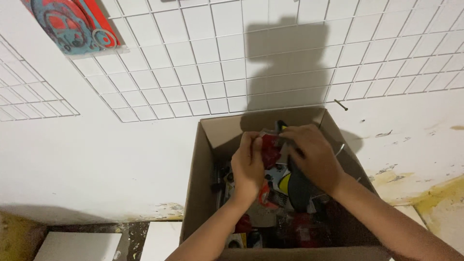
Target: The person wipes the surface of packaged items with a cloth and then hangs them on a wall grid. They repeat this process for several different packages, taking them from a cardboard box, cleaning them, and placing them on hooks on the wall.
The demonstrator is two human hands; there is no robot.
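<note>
Both hands are gripping a red, crinkly plastic packet (270,151) over the open brown cardboard box (205,159); left hand (247,166) fingers are curling around its left edge, right hand (314,157) fingers are pinching its top.

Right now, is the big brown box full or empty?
Full. The cardboard box is open on top and crowded with red, black and yellow items. Both hands, left hand and right hand, reach in and grip a red packet.
</note>
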